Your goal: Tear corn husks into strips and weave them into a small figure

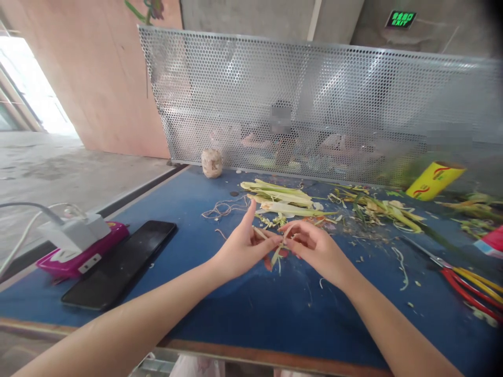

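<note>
Both hands meet over the middle of the blue table. My left hand [247, 242] is closed, its thumb and fingers pinching a narrow pale green plant strip [276, 255]. From the other side, my right hand [308, 242] pinches the same strip with thumb and forefinger. One end of the strip hangs below the fingertips; the part between the fingers is mostly hidden. Just beyond the hands lies a pile of pale green husk-like leaves [281, 195]. A loose tangle of thin string [226, 208] rests left of that pile.
A black phone [121, 262] lies at left beside a magenta power strip [84, 251] with chargers. Red-handled scissors [456, 277], a yellow roll [435, 180] and plant scraps [385, 207] are at right. A whitish roll [211, 163] stands before the perforated metal screen [243, 89]; a person sits behind it.
</note>
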The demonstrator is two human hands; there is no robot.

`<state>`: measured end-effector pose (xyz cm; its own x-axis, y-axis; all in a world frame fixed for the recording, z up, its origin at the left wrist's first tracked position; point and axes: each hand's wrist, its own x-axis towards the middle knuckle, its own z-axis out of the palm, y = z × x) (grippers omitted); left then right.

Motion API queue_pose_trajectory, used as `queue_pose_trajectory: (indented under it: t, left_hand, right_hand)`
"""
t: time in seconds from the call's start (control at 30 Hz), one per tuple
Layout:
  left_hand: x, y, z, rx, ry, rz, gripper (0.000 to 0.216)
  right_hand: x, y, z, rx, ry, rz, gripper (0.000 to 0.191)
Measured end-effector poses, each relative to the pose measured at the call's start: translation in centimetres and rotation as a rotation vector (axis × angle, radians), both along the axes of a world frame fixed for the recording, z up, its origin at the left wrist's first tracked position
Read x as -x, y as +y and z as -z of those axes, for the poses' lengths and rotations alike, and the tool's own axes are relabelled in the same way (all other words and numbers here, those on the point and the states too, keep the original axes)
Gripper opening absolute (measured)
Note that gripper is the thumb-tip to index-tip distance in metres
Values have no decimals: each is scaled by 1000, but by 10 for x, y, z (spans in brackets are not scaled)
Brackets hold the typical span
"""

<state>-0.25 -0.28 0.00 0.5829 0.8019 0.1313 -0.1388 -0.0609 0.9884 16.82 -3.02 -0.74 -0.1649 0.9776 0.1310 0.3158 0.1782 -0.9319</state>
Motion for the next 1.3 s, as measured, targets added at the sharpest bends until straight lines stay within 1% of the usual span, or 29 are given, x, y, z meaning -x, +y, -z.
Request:
queue_pose_trajectory:
  t: [0.1, 0.2, 0.3, 0.4, 0.53, 0.7, 0.8, 0.9, 0.97, 1.07, 1.17, 1.3]
  left_hand:
    - [1, 1, -1, -3, 33, 13, 105]
    - [2, 2, 0, -21, 42, -16, 99]
    - [1, 2, 0, -25, 64, -59, 98]
    - [0, 1, 1, -13, 71, -79, 97]
    - [-1, 0, 1, 1, 14, -76, 96]
    - [0, 1, -2, 22, -17, -56, 96]
    - [0, 3, -2, 51, -34, -49, 96]
    - [-1, 4, -1, 82, -80, -15, 102]
    - [-1, 4, -1, 97, -98, 2, 107]
    - [-1, 3, 0, 77, -77, 0, 107]
    - [1, 2, -1, 14, -22, -16, 102]
    - [1, 2, -2, -10, -3, -51, 97]
  right_hand:
    - [-1, 2, 4, 12, 21, -12, 25]
    - [-2, 5, 8, 110, 51, -41, 29]
    - [-4, 7, 10, 175, 1, -57, 30]
    - [-6, 8, 9, 122, -106, -49, 27]
    - [-10, 7, 7, 69, -178, -54, 30]
    - [-13, 8, 9, 100, -122, -68, 33]
    - [-10, 6, 9, 133, -32, -90, 32]
    - [-7, 4, 6, 159, 81, -133, 35]
    - [-7, 4, 5, 170, 82, -144, 32]
    - [-8, 4, 5, 115, -38, -153, 20]
    - [-7, 3, 5, 19, -157, -133, 18]
    - [-4, 0, 3, -187, -279, -107, 13]
